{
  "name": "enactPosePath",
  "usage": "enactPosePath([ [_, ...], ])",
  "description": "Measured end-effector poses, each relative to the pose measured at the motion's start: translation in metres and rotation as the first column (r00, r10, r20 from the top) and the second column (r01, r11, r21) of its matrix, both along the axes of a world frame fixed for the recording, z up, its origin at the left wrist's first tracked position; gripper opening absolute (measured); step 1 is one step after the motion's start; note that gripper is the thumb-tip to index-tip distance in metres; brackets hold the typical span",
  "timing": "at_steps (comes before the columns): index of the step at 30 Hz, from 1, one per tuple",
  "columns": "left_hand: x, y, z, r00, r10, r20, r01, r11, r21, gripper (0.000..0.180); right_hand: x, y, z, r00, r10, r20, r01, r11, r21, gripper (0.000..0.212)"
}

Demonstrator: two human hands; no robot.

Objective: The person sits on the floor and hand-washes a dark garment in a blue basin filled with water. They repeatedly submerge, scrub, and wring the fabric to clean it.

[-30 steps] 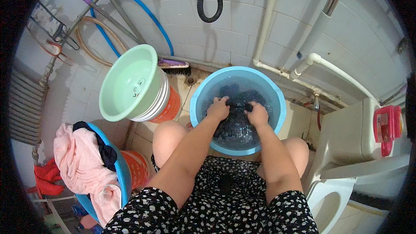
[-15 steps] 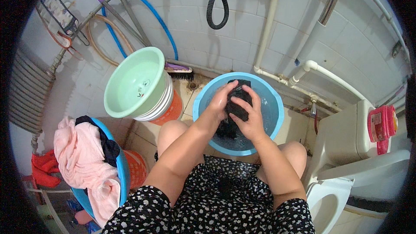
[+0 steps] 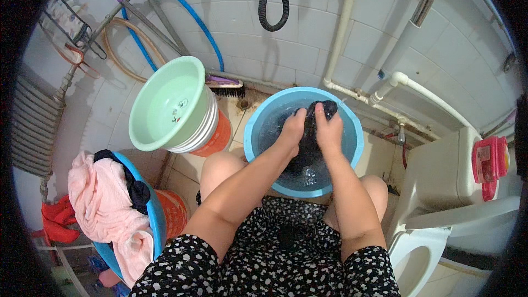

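A light-blue plastic basin (image 3: 249, 143) with water in it stands on the tiled floor in front of my knees. Over it, a wet black cloth (image 3: 311, 140) hangs down into the water; its exact kind does not show. My left hand (image 3: 292, 132) grips the cloth on its left side, thumb upward. Close by on the right, my right hand (image 3: 329, 127) has its fingers closed round the upper part of the cloth. Part of the cloth is hidden behind my hands, and its lower end lies in the water.
A pale green basin (image 3: 165, 91) rests on an orange-and-white bucket (image 3: 215, 135) at left. Nearer, a blue tub (image 3: 157, 225) holds a pink towel (image 3: 102, 198) and dark cloth. At right is a toilet (image 3: 434, 187); a brush (image 3: 228, 87) lies by the back wall.
The black cloth was bunched between my spread hands. Now my hands have turned and closed on it, the right one farther right, and the cloth is stretched downward into the water.
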State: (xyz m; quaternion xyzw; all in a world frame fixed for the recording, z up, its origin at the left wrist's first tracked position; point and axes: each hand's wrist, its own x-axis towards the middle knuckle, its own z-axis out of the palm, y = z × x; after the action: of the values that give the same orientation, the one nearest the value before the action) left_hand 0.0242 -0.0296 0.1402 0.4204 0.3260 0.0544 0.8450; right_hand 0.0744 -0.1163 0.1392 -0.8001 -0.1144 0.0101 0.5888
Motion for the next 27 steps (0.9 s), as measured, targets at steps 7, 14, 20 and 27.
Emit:
enactPosePath([
  [7,-0.001,0.044,0.014,0.903,-0.427,-0.042,0.414,0.842,0.345,0.046,0.052,-0.037,-0.014,0.998,-0.057,-0.026,0.042,0.916,-0.399,0.056],
  [14,-0.002,0.056,-0.059,0.803,-0.042,-0.594,0.595,0.093,0.798,0.069,0.034,-0.033,-0.063,0.988,0.147,-0.044,-0.136,0.705,-0.696,0.086],
  [20,-0.016,0.039,-0.077,0.555,-0.082,-0.828,0.828,-0.048,0.559,0.071,0.01,-0.031,-0.085,0.956,0.098,-0.278,-0.29,0.485,-0.825,0.084],
  [27,0.001,0.044,-0.096,0.756,-0.093,-0.648,0.613,0.445,0.653,0.07,0.022,-0.036,-0.095,0.978,0.206,-0.037,-0.197,0.845,-0.497,0.046],
])
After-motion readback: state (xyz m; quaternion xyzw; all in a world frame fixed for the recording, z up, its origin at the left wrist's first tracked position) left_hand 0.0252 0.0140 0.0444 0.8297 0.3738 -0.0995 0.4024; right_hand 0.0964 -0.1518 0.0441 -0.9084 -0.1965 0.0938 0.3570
